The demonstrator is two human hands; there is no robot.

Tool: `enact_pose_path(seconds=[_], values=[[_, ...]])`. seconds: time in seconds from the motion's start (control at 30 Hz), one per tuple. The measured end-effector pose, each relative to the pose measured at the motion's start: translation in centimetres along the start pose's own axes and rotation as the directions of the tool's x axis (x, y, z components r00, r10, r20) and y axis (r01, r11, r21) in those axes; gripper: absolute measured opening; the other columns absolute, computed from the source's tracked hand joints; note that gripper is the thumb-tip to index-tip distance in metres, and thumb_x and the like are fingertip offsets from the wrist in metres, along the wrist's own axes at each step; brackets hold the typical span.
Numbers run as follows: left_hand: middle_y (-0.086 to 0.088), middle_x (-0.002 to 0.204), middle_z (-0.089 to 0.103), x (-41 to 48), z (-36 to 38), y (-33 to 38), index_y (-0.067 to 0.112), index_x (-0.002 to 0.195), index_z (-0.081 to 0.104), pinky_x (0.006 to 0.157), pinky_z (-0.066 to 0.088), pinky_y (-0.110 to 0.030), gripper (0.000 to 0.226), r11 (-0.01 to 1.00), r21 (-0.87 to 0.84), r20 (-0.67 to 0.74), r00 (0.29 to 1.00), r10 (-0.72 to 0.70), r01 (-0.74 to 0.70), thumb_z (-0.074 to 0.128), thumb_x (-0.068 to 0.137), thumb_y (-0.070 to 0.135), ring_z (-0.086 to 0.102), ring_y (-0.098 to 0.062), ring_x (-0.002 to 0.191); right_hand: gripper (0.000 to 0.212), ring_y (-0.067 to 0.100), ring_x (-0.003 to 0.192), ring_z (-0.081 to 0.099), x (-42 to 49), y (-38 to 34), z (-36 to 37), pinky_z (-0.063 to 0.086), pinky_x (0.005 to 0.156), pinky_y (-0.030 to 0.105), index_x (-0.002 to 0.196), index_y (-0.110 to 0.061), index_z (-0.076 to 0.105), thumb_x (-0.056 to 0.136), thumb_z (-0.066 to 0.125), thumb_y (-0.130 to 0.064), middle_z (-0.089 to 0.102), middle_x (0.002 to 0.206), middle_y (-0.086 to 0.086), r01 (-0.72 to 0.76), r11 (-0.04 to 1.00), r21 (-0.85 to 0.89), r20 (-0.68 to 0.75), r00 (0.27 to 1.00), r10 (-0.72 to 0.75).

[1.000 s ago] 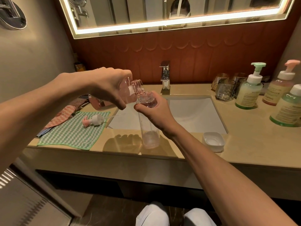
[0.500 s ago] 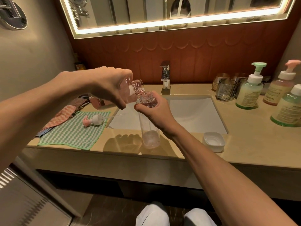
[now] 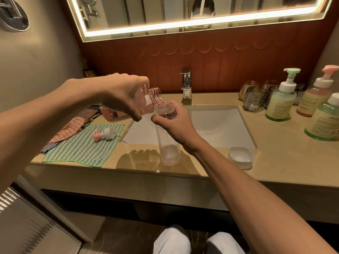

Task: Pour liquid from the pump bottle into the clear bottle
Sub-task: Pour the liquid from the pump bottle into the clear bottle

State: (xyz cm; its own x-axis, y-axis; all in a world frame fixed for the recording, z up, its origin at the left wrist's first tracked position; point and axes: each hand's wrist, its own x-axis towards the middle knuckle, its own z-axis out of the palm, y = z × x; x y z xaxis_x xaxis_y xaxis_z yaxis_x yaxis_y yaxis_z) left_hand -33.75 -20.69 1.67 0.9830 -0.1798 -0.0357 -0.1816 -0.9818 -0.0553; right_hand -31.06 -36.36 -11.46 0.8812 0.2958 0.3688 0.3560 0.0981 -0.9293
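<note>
My left hand (image 3: pixel 119 96) grips the pink pump bottle (image 3: pixel 152 97), pump removed, tipped on its side with its open threaded neck over the mouth of the clear bottle (image 3: pixel 167 143). Pink liquid shows at the neck, touching the clear bottle's rim. My right hand (image 3: pixel 176 123) holds the clear bottle near its top; the bottle stands upright on the counter's front edge with a little liquid at its bottom. The removed pump head (image 3: pixel 105 134), pink and white with a long tube, lies on the green checked cloth (image 3: pixel 80 149).
A white sink basin (image 3: pixel 220 125) and chrome tap (image 3: pixel 186 83) lie behind the bottles. A small white dish (image 3: pixel 240 157) sits at the front right. Three pump bottles (image 3: pixel 280 99) and glass tumblers (image 3: pixel 255 99) stand at the right. Folded cloths (image 3: pixel 69 129) lie at left.
The pump bottle has tipped slightly further and its neck has come down onto the clear bottle's mouth. Both hands otherwise hold their places.
</note>
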Motion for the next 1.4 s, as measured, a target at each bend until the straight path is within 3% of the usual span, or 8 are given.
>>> enact_pose_path(seconds=[0.67, 0.8, 1.07, 1.2, 1.4], values=[[-0.001, 0.101, 0.058, -0.1, -0.14, 0.23, 0.017, 0.133, 0.042, 0.06, 0.046, -0.028, 0.087, 0.999, 0.045, -0.011, 1.0, 0.007, -0.007, 0.091, 0.064, 0.037, 0.058, -0.021, 0.081, 0.027, -0.009, 0.074, 0.062, -0.1, -0.13, 0.02, 0.053, 0.065, 0.012, 0.1, -0.022, 0.061, 0.082, 0.077, -0.011, 0.067, 0.088, -0.01, 0.003, 1.0, -0.001, 0.002, 1.0, -0.003], [-0.006, 0.113, 0.059, -0.06, -0.16, 0.22, 0.016, 0.135, 0.041, 0.065, 0.051, -0.03, 0.088, 0.998, 0.054, -0.011, 1.0, 0.011, -0.011, 0.091, 0.065, 0.038, 0.06, -0.026, 0.092, 0.028, -0.012, 0.074, 0.061, -0.19, -0.29, 0.08, 0.052, 0.064, 0.009, 0.099, -0.025, 0.059, 0.082, 0.077, -0.011, 0.065, 0.09, -0.01, 0.003, 1.0, -0.002, 0.006, 1.0, -0.003], [0.002, 0.096, 0.053, 0.0, -0.11, 0.27, 0.016, 0.133, 0.042, 0.056, 0.042, -0.026, 0.086, 1.0, 0.023, -0.009, 1.0, 0.004, -0.003, 0.091, 0.065, 0.037, 0.057, -0.02, 0.081, 0.028, -0.012, 0.074, 0.061, -0.09, -0.43, 0.06, 0.051, 0.063, 0.009, 0.098, -0.025, 0.059, 0.082, 0.077, -0.011, 0.065, 0.088, -0.012, -0.001, 1.0, 0.006, 0.009, 1.0, 0.001], [-0.003, 0.106, 0.058, -0.05, -0.03, -0.09, 0.016, 0.135, 0.041, 0.062, 0.048, -0.028, 0.091, 0.999, 0.046, -0.008, 1.0, 0.013, -0.012, 0.091, 0.064, 0.039, 0.06, -0.024, 0.087, 0.029, -0.012, 0.074, 0.061, -0.16, -0.26, 0.08, 0.051, 0.063, 0.009, 0.099, -0.026, 0.059, 0.082, 0.077, -0.01, 0.065, 0.088, -0.011, 0.003, 1.0, 0.003, 0.004, 1.0, -0.003], [0.002, 0.099, 0.052, 0.1, -0.09, 0.18, 0.017, 0.136, 0.04, 0.059, 0.045, -0.026, 0.09, 0.999, 0.04, -0.003, 1.0, 0.005, -0.005, 0.091, 0.064, 0.039, 0.059, -0.023, 0.086, 0.029, -0.011, 0.075, 0.061, -0.13, -0.27, 0.09, 0.051, 0.064, 0.01, 0.101, -0.025, 0.059, 0.083, 0.076, -0.011, 0.065, 0.089, -0.012, 0.003, 1.0, 0.005, 0.011, 1.0, -0.003]])
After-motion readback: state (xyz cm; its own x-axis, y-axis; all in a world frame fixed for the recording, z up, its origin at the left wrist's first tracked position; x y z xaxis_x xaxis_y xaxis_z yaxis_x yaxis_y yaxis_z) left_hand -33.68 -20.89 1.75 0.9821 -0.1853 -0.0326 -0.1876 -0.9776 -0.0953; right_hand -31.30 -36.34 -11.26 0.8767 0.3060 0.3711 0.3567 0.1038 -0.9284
